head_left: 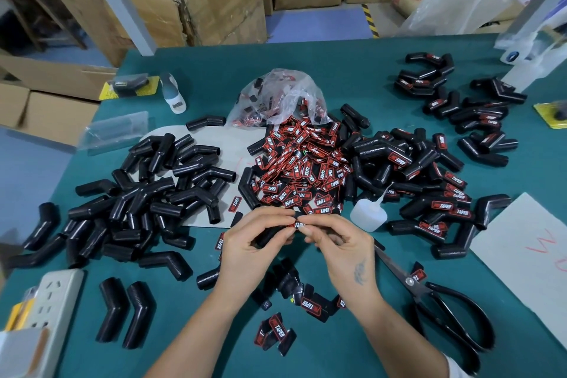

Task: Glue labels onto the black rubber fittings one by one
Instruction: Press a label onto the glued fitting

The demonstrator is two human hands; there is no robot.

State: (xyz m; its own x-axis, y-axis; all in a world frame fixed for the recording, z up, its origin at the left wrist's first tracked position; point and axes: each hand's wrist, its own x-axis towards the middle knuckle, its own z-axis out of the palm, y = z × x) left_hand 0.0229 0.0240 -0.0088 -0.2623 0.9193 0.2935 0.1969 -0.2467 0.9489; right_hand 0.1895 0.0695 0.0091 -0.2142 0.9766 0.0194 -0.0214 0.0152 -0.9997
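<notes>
Pinching one label [297, 224] between both thumbs and fingertips, my left hand [256, 242] also cradling a black fitting [270, 236] beneath it, I keep the glue bottle [368, 212] just beside my right hand [343, 245] for reach.

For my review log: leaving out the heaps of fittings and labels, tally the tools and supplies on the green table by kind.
Black-handled steel scissors: 1
Small translucent plastic glue bottle: 1
White plastic power strip: 1
Clear plastic bag of labels: 1
White paper sheet with red marks: 1
Total: 5
</notes>
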